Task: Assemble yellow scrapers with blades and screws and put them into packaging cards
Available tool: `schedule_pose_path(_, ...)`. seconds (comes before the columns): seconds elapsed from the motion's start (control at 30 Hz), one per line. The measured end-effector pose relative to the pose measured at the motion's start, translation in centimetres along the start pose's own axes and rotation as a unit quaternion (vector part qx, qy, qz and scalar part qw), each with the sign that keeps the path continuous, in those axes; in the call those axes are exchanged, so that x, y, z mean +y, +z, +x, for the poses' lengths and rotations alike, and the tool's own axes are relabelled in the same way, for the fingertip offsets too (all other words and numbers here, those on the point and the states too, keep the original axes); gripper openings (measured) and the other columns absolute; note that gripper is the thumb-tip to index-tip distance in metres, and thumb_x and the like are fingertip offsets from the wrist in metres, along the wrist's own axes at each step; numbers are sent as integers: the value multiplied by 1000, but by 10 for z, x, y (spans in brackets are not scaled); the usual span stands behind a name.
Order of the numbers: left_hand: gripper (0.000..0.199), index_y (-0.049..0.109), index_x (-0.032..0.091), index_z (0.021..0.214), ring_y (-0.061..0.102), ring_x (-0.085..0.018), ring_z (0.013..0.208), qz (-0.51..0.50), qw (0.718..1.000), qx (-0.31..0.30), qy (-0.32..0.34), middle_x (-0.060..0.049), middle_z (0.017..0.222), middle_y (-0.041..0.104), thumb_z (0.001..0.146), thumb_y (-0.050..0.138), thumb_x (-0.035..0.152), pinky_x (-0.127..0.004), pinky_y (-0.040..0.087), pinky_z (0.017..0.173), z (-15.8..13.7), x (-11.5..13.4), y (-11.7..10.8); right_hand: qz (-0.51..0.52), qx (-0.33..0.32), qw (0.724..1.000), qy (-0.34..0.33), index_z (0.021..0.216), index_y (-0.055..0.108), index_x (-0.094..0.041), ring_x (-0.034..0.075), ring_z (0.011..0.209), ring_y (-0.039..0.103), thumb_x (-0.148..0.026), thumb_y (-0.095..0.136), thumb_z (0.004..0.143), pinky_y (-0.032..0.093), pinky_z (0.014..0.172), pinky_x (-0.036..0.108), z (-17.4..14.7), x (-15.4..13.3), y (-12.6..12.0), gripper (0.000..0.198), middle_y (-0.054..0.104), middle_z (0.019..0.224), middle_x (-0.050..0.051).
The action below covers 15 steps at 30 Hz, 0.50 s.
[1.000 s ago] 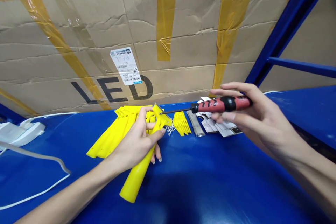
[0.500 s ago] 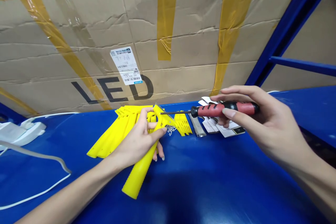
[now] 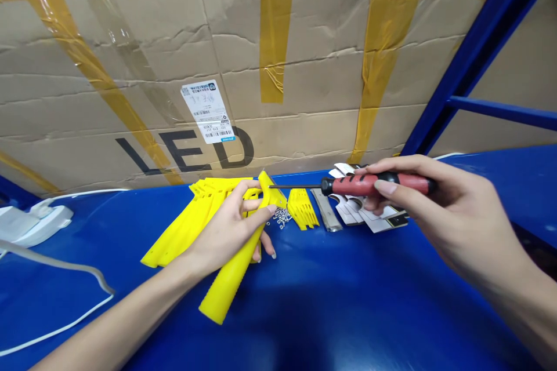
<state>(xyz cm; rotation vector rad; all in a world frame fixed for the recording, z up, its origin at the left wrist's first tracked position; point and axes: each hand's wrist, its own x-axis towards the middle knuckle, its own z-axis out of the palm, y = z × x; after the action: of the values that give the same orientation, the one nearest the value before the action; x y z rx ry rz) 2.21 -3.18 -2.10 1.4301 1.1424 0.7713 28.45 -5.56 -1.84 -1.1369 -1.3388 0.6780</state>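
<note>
we grip the yellow tool (image 3: 232, 278) in our left hand (image 3: 230, 225), its long axis slanting away to the right; our right hand (image 3: 461, 203) pinches the screwdriver (image 3: 355, 185), its shaft pointing left, crosswise to that axis, tip at the tool's head, nearer our left hand

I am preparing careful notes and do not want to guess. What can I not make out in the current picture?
In the head view:
Screwdriver tip: too small to tell its shape.
Yellow handle: partly hidden by the left hand.
Small metal parts: too small to count.
White pieces: partly covered by the right hand.
White plastic block: cut off by the left edge.
Label: fine print too small to read.
</note>
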Motion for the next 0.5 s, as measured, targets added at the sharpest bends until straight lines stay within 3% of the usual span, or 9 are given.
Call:
schedule_pose_path(0.1, 56, 42, 20, 136, 63, -15, 41, 42, 999, 12, 20, -1, 69, 72, 91, 64, 45, -24, 51, 39, -1, 5, -7, 88, 56, 993, 58, 85, 76, -22, 18, 58, 66, -30, 79, 76, 53, 57, 32, 6, 2, -4, 12, 76, 78, 6)
schedule_pose_path(0.2, 48, 57, 22, 135, 68, -18, 49, 180, 979, 47, 87, -4, 78, 77, 91, 64, 42, -28, 56, 46, -3, 8, -15, 158, 130, 973, 110, 75, 74, -18, 17, 60, 64, -23, 79, 72, 50, 56, 31, 12, 6, -8, 7, 75, 81, 9)
schedule_pose_path(0.3, 31, 73, 22, 119, 77, -25, 81, 368, 894, 93, 237, -8, 99, 80, 91, 64, 32, -34, 62, 70, -3, 7, -20, 183, 165, 963, 107, 73, 74, -18, 19, 66, 66, -22, 79, 74, 48, 57, 31, 16, 11, -10, 6, 74, 84, 11)
schedule_pose_path(0.37, 27, 76, 23, 115, 76, -27, 94, 454, 835, 83, 301, -8, 110, 78, 93, 60, 28, -37, 61, 82, -2, 4, -23, 208, 153, 962, 84, 74, 74, -19, 18, 65, 65, -21, 77, 77, 47, 55, 32, 16, 12, -9, 4, 74, 85, 10)
schedule_pose_path(0.5, 34, 72, 22, 123, 76, -29, 96, 544, 785, 40, 293, -10, 113, 78, 98, 50, 26, -42, 60, 85, 2, -2, -27, 174, 92, 978, 67, 80, 75, -22, 16, 53, 62, -24, 78, 77, 51, 54, 32, 11, 12, -2, 5, 74, 74, 6)
